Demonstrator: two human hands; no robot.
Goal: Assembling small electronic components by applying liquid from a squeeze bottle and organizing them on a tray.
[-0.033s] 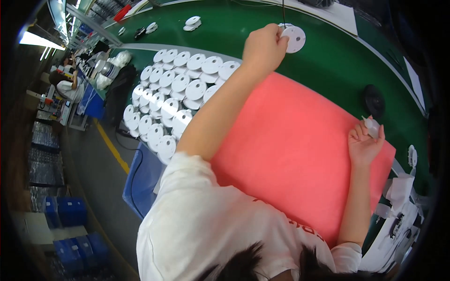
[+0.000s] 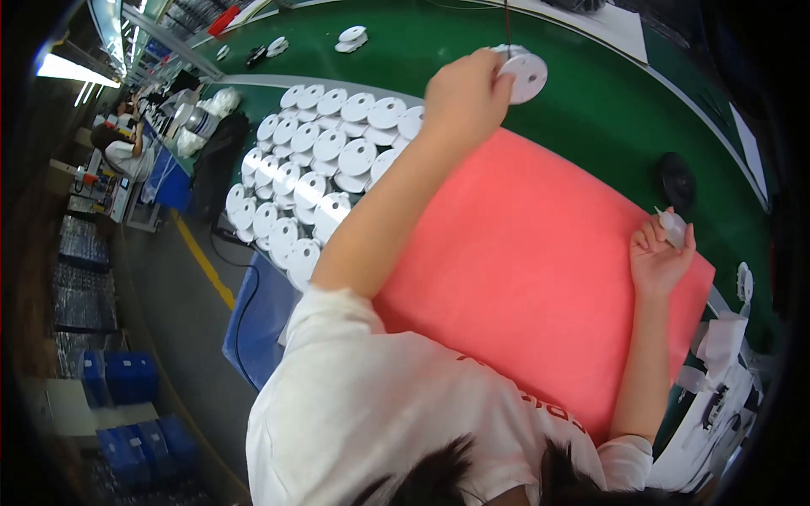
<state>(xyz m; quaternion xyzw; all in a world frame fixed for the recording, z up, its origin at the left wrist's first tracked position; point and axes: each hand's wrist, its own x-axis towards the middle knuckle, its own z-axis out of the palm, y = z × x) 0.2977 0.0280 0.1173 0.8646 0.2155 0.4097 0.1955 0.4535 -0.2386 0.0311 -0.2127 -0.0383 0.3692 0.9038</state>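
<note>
Out over the far side of the green bench, my left hand [image 2: 467, 94] pinches a round white plastic disc part [image 2: 526, 79] by its left edge. The disc has small holes, and a thin dark cord hangs down just behind it. My right hand [image 2: 660, 263], palm up above the right end of the pink sheet [image 2: 515, 270], has its fingers curled round a small translucent dropper bottle [image 2: 673, 229] with a narrow tip. Rows of similar white disc parts [image 2: 329, 145] lie to the left of my left forearm.
A black round object [image 2: 676, 179] sits beyond my right hand. More white parts [image 2: 352, 39] are scattered at the back left. A blue bin [image 2: 253, 316] stands below the bench's left edge. White parts and bags [image 2: 717, 363] lie at the right. Another person [image 2: 126, 152] works far left.
My left hand has drawn slightly nearer and to the left with the disc part. My right hand and the bottle have barely shifted.
</note>
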